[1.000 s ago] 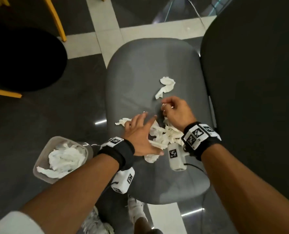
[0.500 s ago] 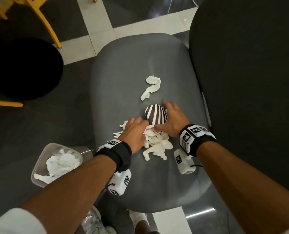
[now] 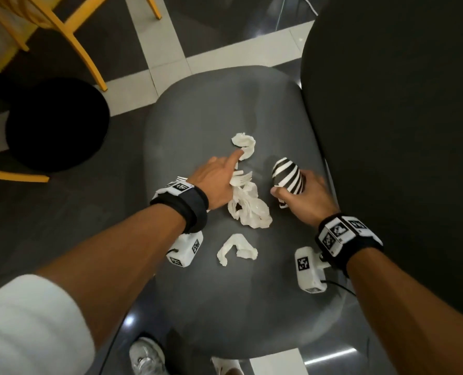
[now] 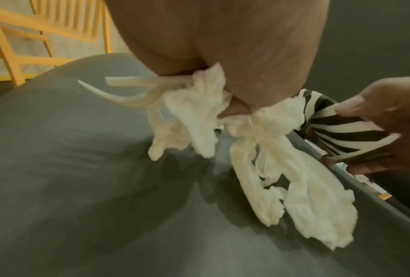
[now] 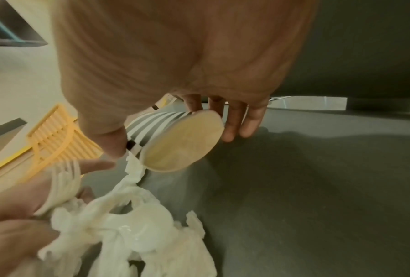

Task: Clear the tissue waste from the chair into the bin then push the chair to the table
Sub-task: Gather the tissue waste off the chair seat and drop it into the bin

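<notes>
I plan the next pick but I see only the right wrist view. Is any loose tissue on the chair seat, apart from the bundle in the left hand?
Observer: Yes. Head view: a crumpled tissue lies on the chair seat beyond the left hand, whose index fingertip touches it.
Operator: Only that one?
Observer: No, a second tissue piece lies nearer the person, between the wrists.
Operator: I see fork tines. Where are the handles?
Observer: Left wrist view: the fork handles stick out of the fist beside the tissue bundle, away from the striped cup.
</notes>
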